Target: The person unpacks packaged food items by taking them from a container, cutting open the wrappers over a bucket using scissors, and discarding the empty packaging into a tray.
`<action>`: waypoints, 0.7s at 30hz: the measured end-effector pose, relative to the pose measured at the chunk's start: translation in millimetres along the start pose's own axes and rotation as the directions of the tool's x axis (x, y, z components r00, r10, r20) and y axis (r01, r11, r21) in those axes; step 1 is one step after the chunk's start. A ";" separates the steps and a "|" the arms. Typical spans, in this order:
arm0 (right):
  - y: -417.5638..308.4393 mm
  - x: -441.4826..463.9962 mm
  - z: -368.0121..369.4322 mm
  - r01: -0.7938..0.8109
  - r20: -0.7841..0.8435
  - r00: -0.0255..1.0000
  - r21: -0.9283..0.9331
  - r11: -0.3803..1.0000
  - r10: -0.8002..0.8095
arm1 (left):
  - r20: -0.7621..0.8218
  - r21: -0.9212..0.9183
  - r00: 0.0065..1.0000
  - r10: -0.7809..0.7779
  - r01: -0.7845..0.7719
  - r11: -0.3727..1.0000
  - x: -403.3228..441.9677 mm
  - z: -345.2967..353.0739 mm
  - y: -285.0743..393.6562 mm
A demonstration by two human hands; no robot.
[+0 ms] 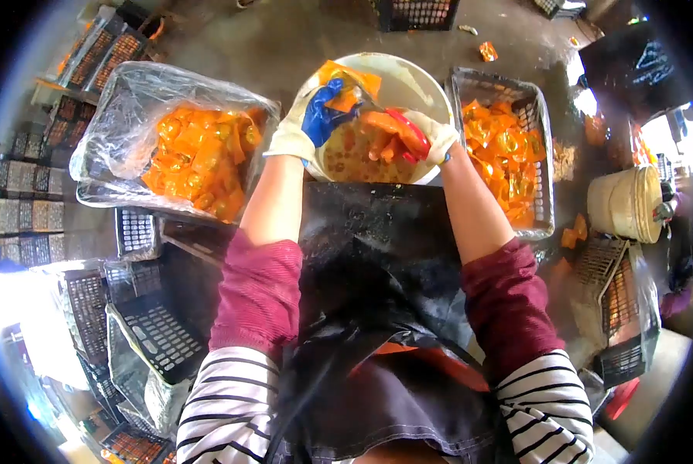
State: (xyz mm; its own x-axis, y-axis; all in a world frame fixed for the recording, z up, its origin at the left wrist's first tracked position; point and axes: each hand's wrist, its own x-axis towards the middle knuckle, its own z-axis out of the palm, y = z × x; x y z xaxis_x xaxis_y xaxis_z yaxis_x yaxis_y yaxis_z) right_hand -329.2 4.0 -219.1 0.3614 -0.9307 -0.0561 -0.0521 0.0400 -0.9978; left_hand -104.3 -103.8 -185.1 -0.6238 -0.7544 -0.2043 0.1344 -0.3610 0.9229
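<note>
My left hand (303, 122), in a white glove with a blue palm, is closed on a shiny orange piece (368, 82) over the bucket (420, 76). Its exact kind I cannot make out. Close beside it is my right hand (438, 138), in a white glove with orange-red fingers. Those fingers are curled around a bright red, smooth thing (410, 133), perhaps a handle; its far end is unclear. Below both hands, the white bucket holds pale, brownish round bits. Similar orange pieces fill a plastic-lined crate (99, 166) at left and a black crate (546, 166) at right.
A black apron (362, 255) covers my front up to the bucket. Stacked black crates (160, 332) stand at left. At right are a cream bucket (621, 203) and more crates (621, 301). Orange scraps (488, 52) lie on the wet floor. Another crate (416, 14) stands ahead.
</note>
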 end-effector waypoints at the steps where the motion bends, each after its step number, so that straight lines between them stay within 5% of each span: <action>1: -1.9 -1.9 -0.1 0.034 -0.044 0.998 -0.097 0.995 -0.039 | 0.002 0.061 1.000 0.029 -0.029 0.998 2.8 -7.7 -5.8; 2: -15.2 -5.2 2.4 -0.060 -0.138 0.989 -0.030 0.998 0.056 | -0.056 -0.176 0.997 -0.056 0.046 0.983 -5.4 -13.2 -2.9; 3: -29.6 -4.3 6.3 -0.158 -0.230 0.958 0.074 0.985 0.171 | -0.230 -0.218 0.963 -0.143 0.093 0.972 -46.6 24.6 41.9; 4: -41.1 -4.2 9.6 -0.219 -0.316 0.908 0.201 0.955 0.274 | -0.190 -0.311 0.979 -0.068 0.006 0.950 -45.5 -7.9 29.9; 6: -49.4 -5.8 10.8 -0.016 -0.463 0.851 0.448 0.894 0.248 | -0.300 -0.129 0.954 0.006 -0.047 0.991 -82.2 -37.7 36.6; 7: -48.1 -7.6 8.2 0.240 -0.522 0.849 0.525 0.817 0.086 | -0.340 -0.033 0.939 0.048 -0.063 0.997 -97.4 -49.0 41.9; 8: -64.8 -18.0 13.3 0.322 -0.587 0.786 0.656 0.683 0.194 | -0.370 0.062 0.924 0.092 -0.074 0.995 -109.8 -61.7 46.7; 10: -56.6 -21.0 2.9 0.524 -0.571 0.768 0.821 0.228 0.289 | -0.522 -0.238 0.846 0.108 -0.266 0.934 -115.6 -156.4 11.9; 13: -47.5 -15.9 -0.8 0.516 -0.534 0.800 0.845 0.141 0.274 | -0.770 0.113 0.616 0.165 -0.123 0.986 -155.8 -178.9 20.4; 17: -50.4 -1.1 5.3 0.437 -0.500 0.854 0.841 0.321 0.147 | -0.754 0.372 0.622 0.211 0.140 0.918 -142.4 -188.4 3.4; 18: -48.8 2.4 4.2 0.396 -0.451 0.887 0.855 0.335 0.102 | -0.723 0.379 0.680 0.119 0.246 0.892 -133.3 -187.3 0.5; 20: -51.8 8.8 3.0 0.300 -0.303 0.951 0.871 0.390 -0.054 | -0.653 0.737 0.691 0.309 0.487 0.468 -102.8 -193.4 -13.6; 21: -59.5 12.9 6.4 0.252 -0.198 0.966 0.861 0.441 -0.165 | -0.688 0.697 0.715 0.127 0.602 0.390 -95.8 -179.0 -3.2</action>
State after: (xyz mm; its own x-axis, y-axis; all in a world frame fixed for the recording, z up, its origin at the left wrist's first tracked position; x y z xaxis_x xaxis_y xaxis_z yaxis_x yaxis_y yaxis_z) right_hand -315.5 -8.1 -160.7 0.1730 -0.9779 0.1176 0.8702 0.0958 -0.4833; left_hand 92.9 -128.5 -226.9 0.1007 -0.9621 -0.2535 -0.8595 -0.2125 0.4649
